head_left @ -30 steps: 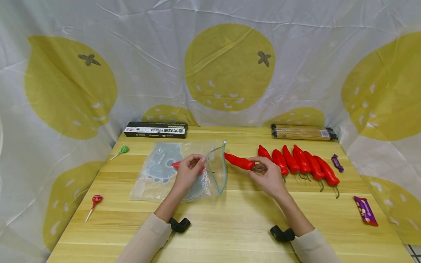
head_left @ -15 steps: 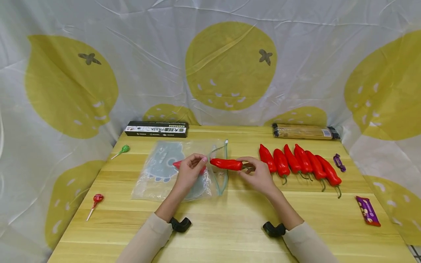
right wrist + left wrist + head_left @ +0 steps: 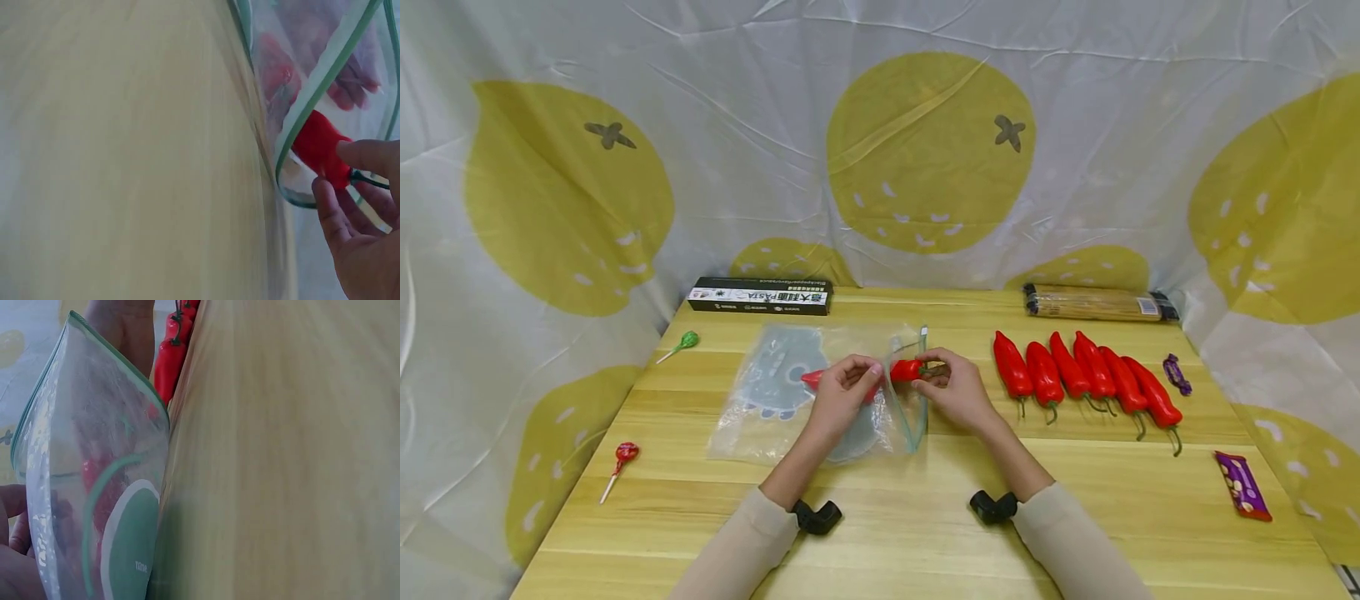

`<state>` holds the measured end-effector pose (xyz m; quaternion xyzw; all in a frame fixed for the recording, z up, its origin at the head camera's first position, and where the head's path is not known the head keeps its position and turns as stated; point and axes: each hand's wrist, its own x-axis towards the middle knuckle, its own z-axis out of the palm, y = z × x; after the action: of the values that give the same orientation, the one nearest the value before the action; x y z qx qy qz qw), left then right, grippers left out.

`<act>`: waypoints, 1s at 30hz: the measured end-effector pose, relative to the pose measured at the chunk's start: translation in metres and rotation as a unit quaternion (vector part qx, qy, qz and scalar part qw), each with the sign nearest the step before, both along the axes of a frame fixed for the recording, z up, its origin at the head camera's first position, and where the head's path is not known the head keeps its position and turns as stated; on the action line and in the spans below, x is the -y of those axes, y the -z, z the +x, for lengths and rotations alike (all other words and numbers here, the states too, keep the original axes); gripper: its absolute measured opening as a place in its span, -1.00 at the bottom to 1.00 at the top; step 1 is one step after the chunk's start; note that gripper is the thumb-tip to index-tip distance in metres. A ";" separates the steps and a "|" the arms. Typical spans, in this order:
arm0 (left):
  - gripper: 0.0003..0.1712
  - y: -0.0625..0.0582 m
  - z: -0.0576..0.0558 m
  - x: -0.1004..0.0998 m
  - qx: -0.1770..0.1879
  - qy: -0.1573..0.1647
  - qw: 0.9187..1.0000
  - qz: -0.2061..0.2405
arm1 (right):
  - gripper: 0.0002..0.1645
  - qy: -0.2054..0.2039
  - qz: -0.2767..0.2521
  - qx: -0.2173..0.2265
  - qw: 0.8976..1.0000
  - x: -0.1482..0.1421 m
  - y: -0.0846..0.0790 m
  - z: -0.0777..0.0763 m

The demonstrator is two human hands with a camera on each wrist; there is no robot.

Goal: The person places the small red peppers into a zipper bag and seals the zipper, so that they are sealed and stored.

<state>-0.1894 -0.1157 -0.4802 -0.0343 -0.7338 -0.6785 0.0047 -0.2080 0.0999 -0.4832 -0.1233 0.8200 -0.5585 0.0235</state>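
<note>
A clear zip bag (image 3: 752, 442) with a grey-blue cartoon print lies on the table, its green-edged mouth standing open toward the right. My left hand (image 3: 841, 398) pinches the bag's upper layer near that mouth. Under the plastic, partly hidden by this hand, lies a red chili pepper (image 3: 811, 380). My right hand (image 3: 961, 396) holds another red chili pepper (image 3: 322, 150) by its stem end, thumb on one side and fingers on the other. That pepper's front part is inside the bag mouth, while its green stem sticks out toward the right palm.
Several red peppers (image 3: 1103, 373) lie in a row to the right. A pasta box (image 3: 760, 297) and a bundle of sticks (image 3: 1097, 302) lie along the back. Lollipops (image 3: 627, 452) are at the left; a purple candy (image 3: 1177, 375) and a purple snack bar (image 3: 1243, 486) are at the right.
My right hand has moved left, carrying its pepper from outside the bag into the open mouth. My left hand keeps its hold on the bag, almost unmoved.
</note>
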 end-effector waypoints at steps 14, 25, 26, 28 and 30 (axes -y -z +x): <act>-0.73 0.004 0.000 -0.003 0.011 -0.005 1.000 0.001 | -0.45 0.014 -0.014 0.046 0.999 -0.013 -0.003 0.011; -0.74 0.001 0.000 -0.001 0.022 -0.006 1.000 -0.006 | -0.46 0.001 -0.109 0.137 0.985 -0.037 -0.028 0.046; -0.74 0.001 0.000 -0.001 0.024 -0.006 1.000 -0.007 | -0.44 -0.005 -0.116 0.142 0.983 -0.036 -0.029 0.048; -0.74 0.000 0.000 -0.001 0.026 -0.005 1.000 -0.008 | -0.41 -0.009 -0.125 0.148 0.981 -0.034 -0.029 0.050; -0.74 0.000 0.000 -0.002 0.024 -0.003 1.000 -0.012 | -0.39 -0.010 -0.125 0.146 0.981 -0.031 -0.028 0.051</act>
<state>-0.1895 -0.1139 -0.4805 -0.0158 -0.7416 -0.6706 -0.0108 -0.1573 0.1304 -0.4556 -0.0505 0.7301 -0.6685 0.1325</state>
